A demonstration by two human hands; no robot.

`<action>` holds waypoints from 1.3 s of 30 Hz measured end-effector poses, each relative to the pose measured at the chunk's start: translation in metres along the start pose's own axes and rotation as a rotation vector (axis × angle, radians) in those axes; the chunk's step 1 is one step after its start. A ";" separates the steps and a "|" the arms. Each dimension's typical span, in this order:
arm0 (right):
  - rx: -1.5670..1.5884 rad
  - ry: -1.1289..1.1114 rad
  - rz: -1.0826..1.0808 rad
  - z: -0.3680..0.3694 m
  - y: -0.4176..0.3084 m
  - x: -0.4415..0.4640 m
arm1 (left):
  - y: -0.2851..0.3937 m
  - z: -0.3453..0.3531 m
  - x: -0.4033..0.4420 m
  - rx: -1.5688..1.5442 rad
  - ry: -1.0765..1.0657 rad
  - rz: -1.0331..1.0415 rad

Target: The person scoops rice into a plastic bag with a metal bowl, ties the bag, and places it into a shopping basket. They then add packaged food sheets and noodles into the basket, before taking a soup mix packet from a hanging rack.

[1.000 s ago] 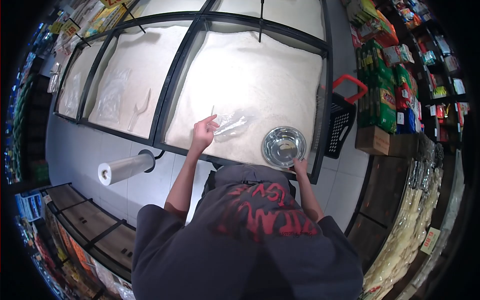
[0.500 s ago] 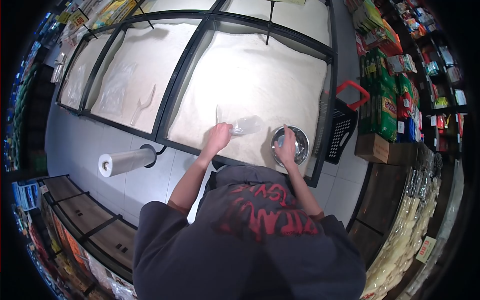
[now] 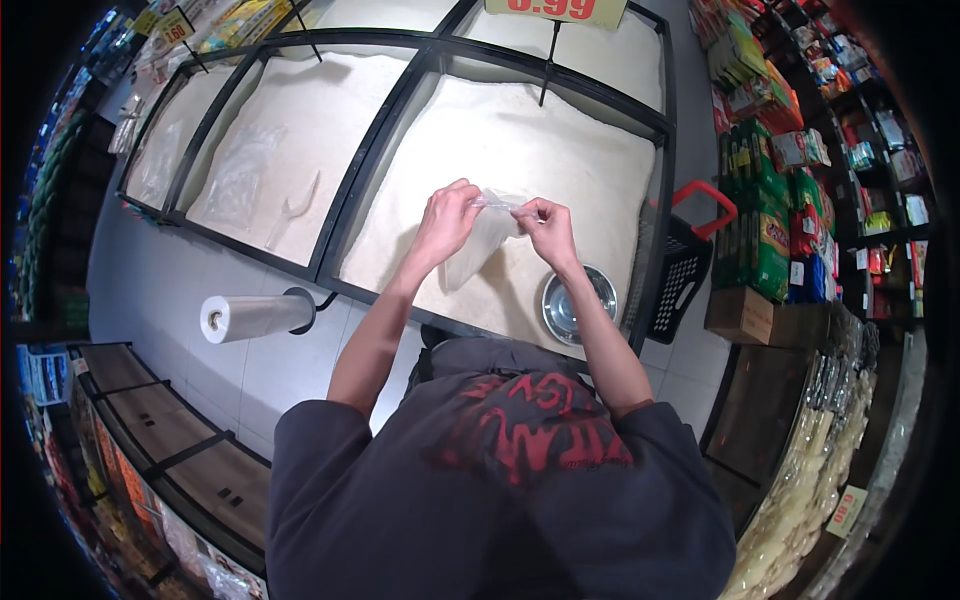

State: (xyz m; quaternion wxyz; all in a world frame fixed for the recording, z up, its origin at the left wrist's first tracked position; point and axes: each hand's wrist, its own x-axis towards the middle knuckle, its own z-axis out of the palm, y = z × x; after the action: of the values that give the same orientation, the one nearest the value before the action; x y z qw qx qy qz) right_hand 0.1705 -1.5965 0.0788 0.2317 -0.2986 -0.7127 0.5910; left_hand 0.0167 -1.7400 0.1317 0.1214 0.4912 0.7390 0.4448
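Over the front right bin, a clear plastic bag (image 3: pixel 478 248) hangs from both my hands. My left hand (image 3: pixel 447 222) pinches one side of its top edge, and my right hand (image 3: pixel 549 233) pinches the other side. The bag's top looks stretched between my fingers; I cannot tell what, if anything, is inside it. Beneath lies a wide spread of white grain or powder (image 3: pixel 540 130), too fine to tell which. Below my right hand, partly behind my forearm, a round steel bowl (image 3: pixel 562 312) rests on the white stuff near the bin's front edge.
Black-framed bins (image 3: pixel 345 190) divide the display. The left bin holds a flat plastic bag (image 3: pixel 240 180) and a thin scoop-like object (image 3: pixel 298 205). A bag roll (image 3: pixel 255 315) juts from the front left. Beside the right edge stands a black basket (image 3: pixel 685 265) with a red handle.
My right hand has left the steel bowl and taken hold of the plastic bag's edge. My left hand has moved up and forward with the bag, which now hangs between both hands.
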 end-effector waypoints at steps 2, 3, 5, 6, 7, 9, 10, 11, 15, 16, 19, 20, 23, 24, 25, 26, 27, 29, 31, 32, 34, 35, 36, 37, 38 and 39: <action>0.004 0.018 -0.003 0.002 -0.007 -0.009 | 0.003 -0.005 -0.006 -0.006 -0.021 -0.021; 0.006 0.035 -0.017 0.003 -0.008 -0.012 | 0.004 -0.007 -0.008 -0.008 -0.033 -0.036; -0.026 0.034 -0.029 0.005 -0.005 -0.016 | -0.008 0.002 -0.016 -0.015 -0.047 -0.055; -0.061 0.029 -0.035 0.005 0.001 -0.019 | -0.011 0.007 -0.020 -0.025 -0.063 -0.081; -0.062 0.031 -0.035 0.004 0.008 -0.020 | -0.016 0.012 -0.022 -0.027 -0.064 -0.079; -0.103 0.046 -0.018 0.000 0.017 -0.024 | -0.025 0.019 -0.029 -0.075 -0.041 -0.164; -0.102 0.046 -0.014 -0.003 0.019 -0.028 | -0.028 0.024 -0.031 -0.076 -0.044 -0.166; -0.105 0.016 0.019 -0.007 0.021 -0.032 | -0.032 0.029 -0.033 -0.083 -0.056 -0.174; -0.079 -0.005 0.039 -0.022 0.041 -0.049 | -0.036 0.042 -0.039 -0.147 -0.123 -0.180; -0.080 0.000 0.065 -0.027 0.044 -0.055 | -0.035 0.043 -0.040 -0.147 -0.132 -0.181; -0.150 0.041 0.133 -0.042 0.056 -0.071 | -0.029 0.041 -0.040 -0.079 -0.197 -0.134; -0.180 0.050 0.153 -0.048 0.061 -0.078 | -0.026 0.040 -0.041 -0.078 -0.227 -0.166; -0.337 0.039 -0.069 -0.066 0.067 -0.100 | -0.031 0.045 -0.042 -0.105 -0.249 -0.221; -0.443 -0.054 -0.024 -0.071 0.061 -0.106 | -0.033 0.048 -0.042 -0.140 -0.226 -0.241; -0.436 -0.048 -0.017 -0.073 0.055 -0.112 | -0.033 0.051 -0.042 -0.136 -0.237 -0.241; -0.481 -0.104 -0.079 -0.074 0.050 -0.116 | -0.032 0.053 -0.042 -0.148 -0.188 -0.227; -0.525 -0.161 -0.140 -0.075 0.044 -0.120 | -0.031 0.056 -0.042 -0.161 -0.139 -0.212; -0.496 -0.232 -0.122 -0.072 0.034 -0.120 | -0.027 0.058 -0.041 -0.127 -0.142 -0.188; -0.375 -0.030 -0.173 -0.057 0.014 -0.115 | -0.023 0.059 -0.040 -0.093 -0.140 -0.161; -0.400 -0.025 -0.139 -0.056 0.021 -0.108 | -0.023 0.058 -0.039 -0.112 -0.166 -0.163; -0.483 -0.027 -0.091 -0.050 0.041 -0.092 | -0.016 0.052 -0.038 -0.122 -0.193 -0.165; -0.570 -0.034 -0.042 -0.046 0.050 -0.086 | -0.010 0.047 -0.038 -0.147 -0.228 -0.208; -0.565 -0.033 -0.044 -0.042 0.056 -0.081 | -0.007 0.044 -0.038 -0.172 -0.263 -0.250; -0.618 -0.046 0.083 -0.038 0.062 -0.078 | -0.008 0.042 -0.039 -0.168 -0.264 -0.250; -0.671 -0.060 0.210 -0.036 0.067 -0.077 | -0.011 0.038 -0.041 -0.226 -0.270 -0.240; -0.668 -0.065 0.209 -0.037 0.066 -0.077 | -0.012 0.033 -0.043 -0.284 -0.276 -0.232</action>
State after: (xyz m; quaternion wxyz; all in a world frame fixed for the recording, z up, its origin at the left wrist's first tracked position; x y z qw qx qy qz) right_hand 0.2608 -1.6169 0.0233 0.0370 -0.4102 -0.8393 0.3549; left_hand 0.0508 -1.7593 0.0926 0.3395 0.4369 0.6970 0.4560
